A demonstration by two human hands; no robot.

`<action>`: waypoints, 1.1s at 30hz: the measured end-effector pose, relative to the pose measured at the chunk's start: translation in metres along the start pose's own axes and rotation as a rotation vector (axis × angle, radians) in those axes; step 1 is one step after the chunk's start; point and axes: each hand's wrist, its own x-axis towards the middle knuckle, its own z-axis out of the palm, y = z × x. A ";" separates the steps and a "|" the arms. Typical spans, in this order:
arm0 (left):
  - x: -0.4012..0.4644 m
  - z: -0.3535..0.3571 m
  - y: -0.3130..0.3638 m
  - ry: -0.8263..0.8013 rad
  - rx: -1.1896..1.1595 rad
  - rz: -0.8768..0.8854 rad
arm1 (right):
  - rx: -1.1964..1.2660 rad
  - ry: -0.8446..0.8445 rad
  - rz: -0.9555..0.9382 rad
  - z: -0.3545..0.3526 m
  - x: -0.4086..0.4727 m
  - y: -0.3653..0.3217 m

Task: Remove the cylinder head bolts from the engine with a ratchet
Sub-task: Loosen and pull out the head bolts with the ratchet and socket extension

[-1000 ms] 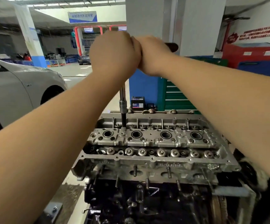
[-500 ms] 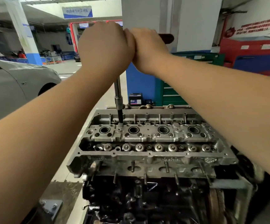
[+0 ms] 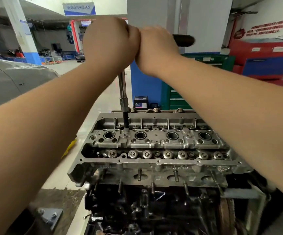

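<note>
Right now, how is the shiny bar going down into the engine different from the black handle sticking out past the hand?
The extension bar is shiny silver metal; the ratchet handle is black. The extension bar stands nearly upright, running down to the cylinder head; the ratchet handle lies sideways, poking out past the right hand. Both belong to one tool.

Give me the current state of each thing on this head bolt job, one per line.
left hand: curled over the ratchet's head end, atop the extension.
right hand: gripping the ratchet handle, butted against the left hand.
extension: near upright, socket tip seated between the first two plug wells.
cylinder head: still on the block, cover off, valve gear exposed.
</note>
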 end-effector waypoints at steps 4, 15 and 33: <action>-0.004 -0.004 -0.013 -0.215 -0.956 0.073 | -0.354 0.159 -0.055 -0.024 -0.028 -0.007; -0.005 -0.006 -0.003 -0.032 -0.206 -0.016 | -0.054 0.102 0.001 0.003 -0.004 -0.003; -0.007 -0.004 -0.017 -0.249 -1.111 -0.050 | -0.513 0.116 -0.101 -0.044 -0.031 -0.018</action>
